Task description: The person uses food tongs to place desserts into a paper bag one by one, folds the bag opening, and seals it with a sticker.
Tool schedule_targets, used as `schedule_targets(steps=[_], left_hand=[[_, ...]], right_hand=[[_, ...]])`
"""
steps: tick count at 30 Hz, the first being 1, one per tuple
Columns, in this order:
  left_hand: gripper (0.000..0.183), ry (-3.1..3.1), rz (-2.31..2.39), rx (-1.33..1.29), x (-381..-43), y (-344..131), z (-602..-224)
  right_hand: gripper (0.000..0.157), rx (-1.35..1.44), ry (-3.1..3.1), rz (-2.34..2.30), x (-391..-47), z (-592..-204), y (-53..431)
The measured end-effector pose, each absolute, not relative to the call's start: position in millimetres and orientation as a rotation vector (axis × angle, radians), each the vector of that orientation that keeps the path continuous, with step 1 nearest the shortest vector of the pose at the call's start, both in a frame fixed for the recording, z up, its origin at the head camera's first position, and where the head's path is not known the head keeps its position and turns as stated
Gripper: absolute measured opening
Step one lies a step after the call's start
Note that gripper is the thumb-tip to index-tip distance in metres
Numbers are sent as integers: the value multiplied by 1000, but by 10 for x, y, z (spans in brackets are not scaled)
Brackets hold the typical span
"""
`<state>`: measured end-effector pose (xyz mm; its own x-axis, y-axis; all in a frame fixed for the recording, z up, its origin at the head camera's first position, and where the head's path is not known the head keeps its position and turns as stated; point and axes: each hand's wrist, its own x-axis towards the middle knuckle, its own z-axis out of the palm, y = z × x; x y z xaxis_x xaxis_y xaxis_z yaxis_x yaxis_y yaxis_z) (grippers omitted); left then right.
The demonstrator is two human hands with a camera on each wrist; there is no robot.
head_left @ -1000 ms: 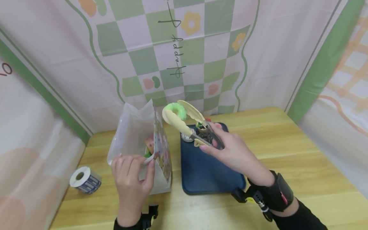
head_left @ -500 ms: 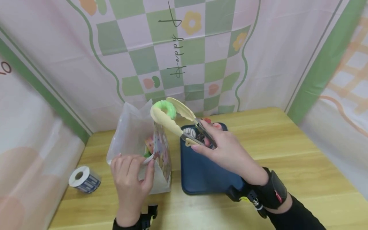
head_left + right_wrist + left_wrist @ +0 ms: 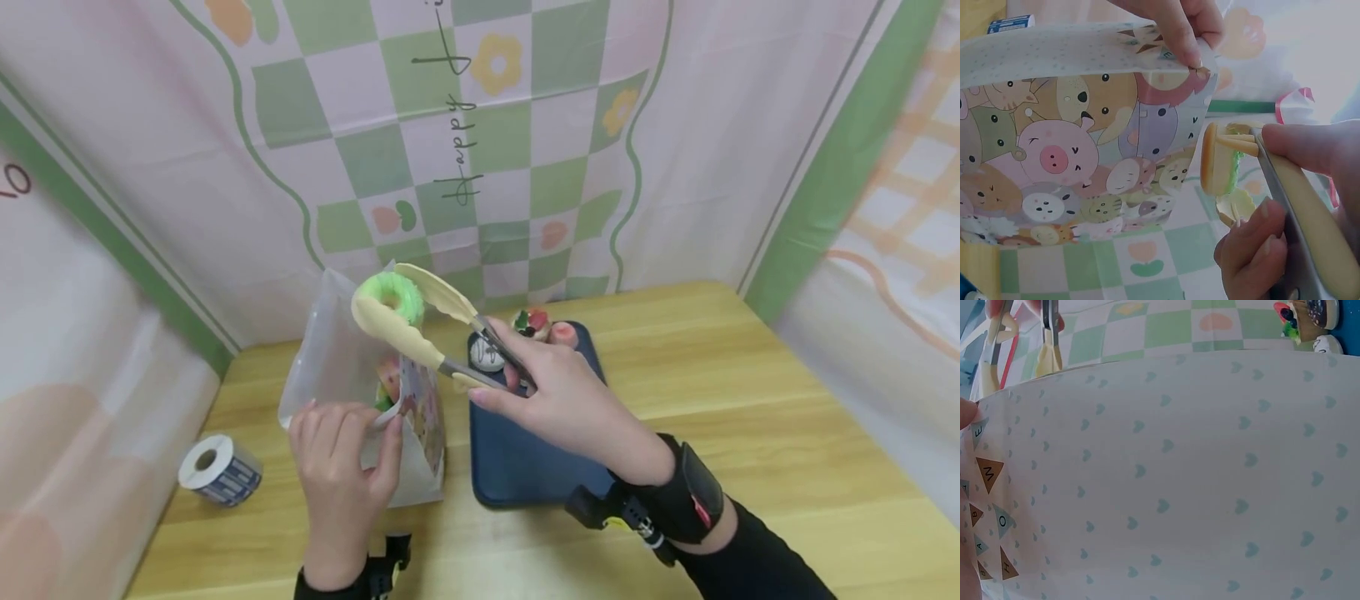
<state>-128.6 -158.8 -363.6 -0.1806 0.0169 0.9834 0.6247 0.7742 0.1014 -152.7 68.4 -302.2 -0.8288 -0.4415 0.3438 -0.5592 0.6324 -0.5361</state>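
In the head view my left hand (image 3: pixel 341 475) pinches the near rim of a white paper bag (image 3: pixel 322 358), fingers over the edge and thumb on the right side. The bag stands open-mouthed, with a pink and green item (image 3: pixel 388 387) partly visible inside. My right hand (image 3: pixel 577 400) holds a pair of tongs (image 3: pixel 397 333) with cream tips. Between the tips is a green-iced doughnut (image 3: pixel 407 293), held above the right side of the bag's mouth. In the right wrist view the doughnut (image 3: pixel 1216 165) shows its tan base, beside the bag's animal-print side (image 3: pixel 1054 162).
Right of the bag lies a dark blue tray (image 3: pixel 525 467). On it are a white-iced doughnut (image 3: pixel 486 354), a fruit-topped tart (image 3: pixel 534 323) and a pink piece (image 3: pixel 564 334), partly behind my right hand. A label roll (image 3: pixel 220 471) stands left. A patterned cloth (image 3: pixel 502 133) hangs behind the table.
My right hand has moved left with the tongs and doughnut, from over the tray's back-left corner to the bag's mouth. My left hand has stayed on the rim.
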Motion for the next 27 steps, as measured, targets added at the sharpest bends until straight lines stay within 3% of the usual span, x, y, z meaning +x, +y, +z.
schedule_targets(steps=[17,27], left_hand=[[34,-1705,-585,-520,-1285,-1590,-3663],[32,-1671,-595,-518,-1279,-1564,-3645]], right_hand=[[76,927,-2701,863,-1449,-2928,526],[82,818,-2756,845,-1429,-2932,533]])
